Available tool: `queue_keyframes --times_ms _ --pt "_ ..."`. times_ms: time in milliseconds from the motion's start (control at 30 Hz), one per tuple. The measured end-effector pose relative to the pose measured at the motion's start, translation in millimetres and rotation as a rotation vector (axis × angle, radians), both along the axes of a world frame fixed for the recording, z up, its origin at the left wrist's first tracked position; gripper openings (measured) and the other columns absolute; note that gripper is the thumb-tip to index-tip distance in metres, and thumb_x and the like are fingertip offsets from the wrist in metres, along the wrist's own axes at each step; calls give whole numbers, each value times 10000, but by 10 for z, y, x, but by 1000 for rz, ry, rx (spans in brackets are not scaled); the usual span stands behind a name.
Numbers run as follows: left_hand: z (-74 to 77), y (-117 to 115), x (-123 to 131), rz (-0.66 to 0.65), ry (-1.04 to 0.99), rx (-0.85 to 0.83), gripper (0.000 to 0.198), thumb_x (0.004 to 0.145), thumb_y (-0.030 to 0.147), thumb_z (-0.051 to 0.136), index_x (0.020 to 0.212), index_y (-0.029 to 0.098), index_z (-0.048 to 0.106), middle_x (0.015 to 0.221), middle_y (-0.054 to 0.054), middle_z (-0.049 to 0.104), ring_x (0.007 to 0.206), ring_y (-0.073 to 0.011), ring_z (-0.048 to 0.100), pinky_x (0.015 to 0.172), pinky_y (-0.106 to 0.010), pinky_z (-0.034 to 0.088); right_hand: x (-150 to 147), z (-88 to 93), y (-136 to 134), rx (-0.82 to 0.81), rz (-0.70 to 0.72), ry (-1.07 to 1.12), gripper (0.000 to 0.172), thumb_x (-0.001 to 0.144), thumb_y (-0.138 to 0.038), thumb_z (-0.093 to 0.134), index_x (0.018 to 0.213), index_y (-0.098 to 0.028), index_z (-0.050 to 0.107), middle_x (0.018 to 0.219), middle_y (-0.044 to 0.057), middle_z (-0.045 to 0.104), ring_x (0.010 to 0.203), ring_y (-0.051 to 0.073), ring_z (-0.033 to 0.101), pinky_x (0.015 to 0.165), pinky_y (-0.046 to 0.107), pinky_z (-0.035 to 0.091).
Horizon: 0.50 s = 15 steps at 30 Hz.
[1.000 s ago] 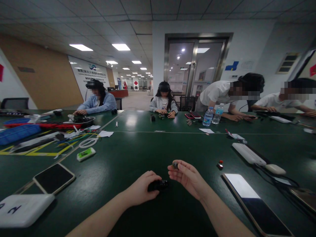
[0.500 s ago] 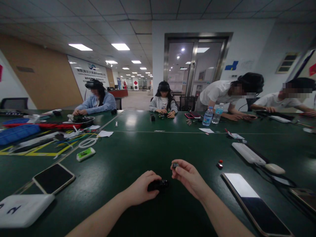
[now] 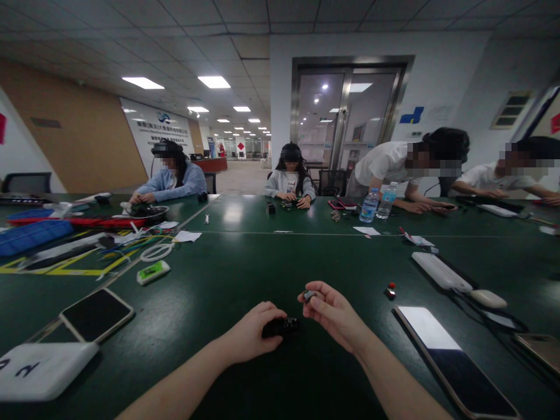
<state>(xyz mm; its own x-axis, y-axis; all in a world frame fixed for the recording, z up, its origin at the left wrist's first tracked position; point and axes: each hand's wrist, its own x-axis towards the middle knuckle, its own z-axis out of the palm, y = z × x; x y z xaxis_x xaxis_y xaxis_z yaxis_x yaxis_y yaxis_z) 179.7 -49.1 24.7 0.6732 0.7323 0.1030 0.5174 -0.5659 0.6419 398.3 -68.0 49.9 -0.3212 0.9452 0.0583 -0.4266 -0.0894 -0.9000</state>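
Observation:
My left hand (image 3: 256, 335) is closed around a small black block-like object (image 3: 286, 326) on the green table. Fine light marks show on the end that sticks out past my fingers; its exact kind is unclear. To the right and slightly higher, my right hand (image 3: 330, 312) pinches a small grey piece (image 3: 308, 295) between thumb and fingers. The grey piece is tilted and too small to name. It is apart from the black object. Farther right on the table sits a small dark and silver item with a red top (image 3: 391, 290).
A large phone (image 3: 455, 356) lies at right, near a white power strip (image 3: 440, 273). Left are another phone (image 3: 97, 314), a white box-like item (image 3: 44, 370) and a green-and-white packet (image 3: 153, 272). Two water bottles (image 3: 370, 205) stand farther back. Several people sit or lean across the table.
The grey piece has turned and shifted slightly left between my right fingers. My left hand and the black object stay nearly still.

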Motion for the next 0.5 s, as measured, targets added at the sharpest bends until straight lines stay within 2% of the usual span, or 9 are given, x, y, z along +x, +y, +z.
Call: queue_keyframes --times_ms 100,267,367,500 --pt "-8 3 1 0 1 16 400 709 184 594 1103 247 570 1059 -40 539 983 -181 511 883 -313 425 -4 -7 -1 7 15 -18 243 698 -311 739 866 -180 622 864 27 668 681 94 584 706 270 459" --pt "-9 4 0 -4 -4 25 410 706 190 605 1111 244 574 1063 -44 541 996 -185 505 894 -319 419 2 -27 6 -2 2 -107 329 717 -370 708 987 -200 625 877 20 648 695 105 572 741 301 460" --pt "21 -4 -2 0 4 0 413 711 205 608 1121 239 571 1078 -46 539 1008 -188 502 906 -328 414 -3 -41 18 42 -29 -299 348 724 -370 693 1023 -213 610 903 18 640 756 132 581 772 323 457" --pt "67 -15 -7 12 14 -38 394 729 236 607 1121 245 569 1073 -37 539 999 -185 504 895 -329 421 -33 -50 -2 204 13 -693 222 755 -308 647 955 -211 629 899 18 646 833 167 584 774 330 454"
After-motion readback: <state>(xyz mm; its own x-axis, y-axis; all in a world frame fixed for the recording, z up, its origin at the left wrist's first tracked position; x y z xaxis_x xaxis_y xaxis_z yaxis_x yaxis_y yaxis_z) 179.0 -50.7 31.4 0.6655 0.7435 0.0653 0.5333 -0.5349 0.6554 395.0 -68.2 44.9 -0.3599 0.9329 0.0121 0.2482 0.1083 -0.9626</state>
